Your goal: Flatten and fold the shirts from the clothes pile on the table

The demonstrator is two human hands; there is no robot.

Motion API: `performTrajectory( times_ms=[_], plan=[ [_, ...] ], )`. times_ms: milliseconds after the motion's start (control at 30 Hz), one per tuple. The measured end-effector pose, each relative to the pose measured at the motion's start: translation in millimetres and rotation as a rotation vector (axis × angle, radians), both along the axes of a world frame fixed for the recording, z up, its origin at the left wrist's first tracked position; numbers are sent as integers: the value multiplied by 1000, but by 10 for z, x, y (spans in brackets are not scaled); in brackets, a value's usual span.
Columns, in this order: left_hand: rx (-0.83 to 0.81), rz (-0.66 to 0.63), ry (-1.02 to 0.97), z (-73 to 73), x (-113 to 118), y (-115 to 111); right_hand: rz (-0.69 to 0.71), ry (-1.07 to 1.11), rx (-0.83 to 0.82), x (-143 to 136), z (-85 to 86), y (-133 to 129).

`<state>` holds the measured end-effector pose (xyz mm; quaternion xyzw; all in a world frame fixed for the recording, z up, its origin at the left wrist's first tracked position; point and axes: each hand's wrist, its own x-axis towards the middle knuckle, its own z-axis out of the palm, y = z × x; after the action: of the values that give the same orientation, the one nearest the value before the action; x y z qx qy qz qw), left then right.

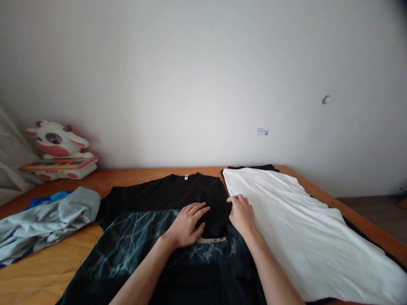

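Note:
A black T-shirt (140, 198) with a dark blue-grey marbled band lies spread on the table, collar away from me. Its right side is folded inward, the sleeve lying over the chest. My left hand (189, 224) rests palm down on the middle of the shirt, fingers spread, beside a pale printed strip (211, 240). At the shirt's right folded edge is my right hand (242, 214), its fingers loosely bent and apart, nothing visible in them. Just right of that hand lies a flat white garment (286, 220) over something black.
A crumpled grey garment (63, 216) with blue parts lies at the left of the wooden table (54, 271). Behind it a cow-shaped toy keyboard (63, 154) stands near the curtain (12, 148). A pale wall (197, 84) rises along the table's far edge.

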<state>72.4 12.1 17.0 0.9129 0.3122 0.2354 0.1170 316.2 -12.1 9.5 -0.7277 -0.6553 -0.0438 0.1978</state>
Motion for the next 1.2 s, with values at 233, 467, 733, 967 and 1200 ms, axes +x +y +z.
performTrajectory(
  times_ms=[233,467,733,967,1200],
  plan=[
    [58,-109,14,112,181,-238,185,75,-68,-135,74,-5],
    [61,-171,-12,-39,356,-297,155,68,-76,-73,-78,45],
    [-15,-118,-51,-180,416,-322,206,17,-71,-114,-88,295],
    [-28,-180,-84,-166,362,-358,184,-35,-375,-231,-107,777],
    [-203,-190,-154,-99,326,-352,85,-44,-395,-260,-211,1086]
  ],
)
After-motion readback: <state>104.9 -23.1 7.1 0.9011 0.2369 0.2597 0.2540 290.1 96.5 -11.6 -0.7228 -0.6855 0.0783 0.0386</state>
